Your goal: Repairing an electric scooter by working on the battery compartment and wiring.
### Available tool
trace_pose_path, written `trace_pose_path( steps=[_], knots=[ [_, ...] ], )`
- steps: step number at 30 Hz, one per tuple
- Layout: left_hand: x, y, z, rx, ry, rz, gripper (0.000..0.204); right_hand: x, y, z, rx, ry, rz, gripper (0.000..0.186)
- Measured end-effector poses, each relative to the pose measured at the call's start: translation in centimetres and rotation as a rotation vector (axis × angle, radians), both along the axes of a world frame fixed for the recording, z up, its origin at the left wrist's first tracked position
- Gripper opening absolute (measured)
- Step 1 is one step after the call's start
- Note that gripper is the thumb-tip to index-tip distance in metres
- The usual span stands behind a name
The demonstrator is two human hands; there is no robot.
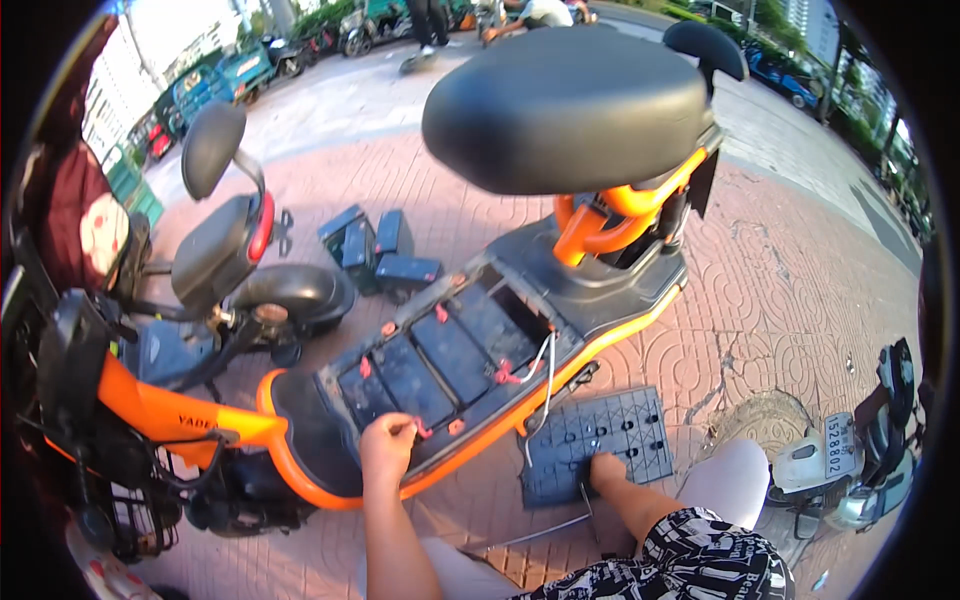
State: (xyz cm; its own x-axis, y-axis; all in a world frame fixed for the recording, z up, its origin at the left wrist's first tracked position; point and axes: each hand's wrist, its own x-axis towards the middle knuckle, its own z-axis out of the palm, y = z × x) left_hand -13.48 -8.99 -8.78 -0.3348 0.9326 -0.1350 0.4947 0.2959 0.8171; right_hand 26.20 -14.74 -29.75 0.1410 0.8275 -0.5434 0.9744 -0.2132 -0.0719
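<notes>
The left hand is pinched narrow at a red connector on the orange scooter; the right hand meets a black panel, grip unclear. Loose batteries lie beyond.

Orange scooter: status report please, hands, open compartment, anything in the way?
Left hand at near edge of open compartment, beside a red piece. Right hand at black panel, grip unclear. White cable hangs over the compartment's edge.

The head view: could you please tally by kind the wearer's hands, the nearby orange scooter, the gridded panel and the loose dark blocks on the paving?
Hands: 2 (left hand, right hand)
Orange scooter: 1
Gridded panel: 1
Loose dark blocks: 4 visible
Total: 8
</notes>
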Motion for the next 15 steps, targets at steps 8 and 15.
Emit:
trace_pose_path(
  steps=[8,15],
  knots=[
    [2.4,1.8,2.4,0.023,-0.05,-0.022,0.011,1.4,0.7,1.0,0.044,-0.049,-0.01,0.022],
    [2.0,2.0,2.1,0.011,0.066,-0.017,0.012,1.2,1.2,1.0,0.03,-0.067,0.108,0.02]
  ],
)
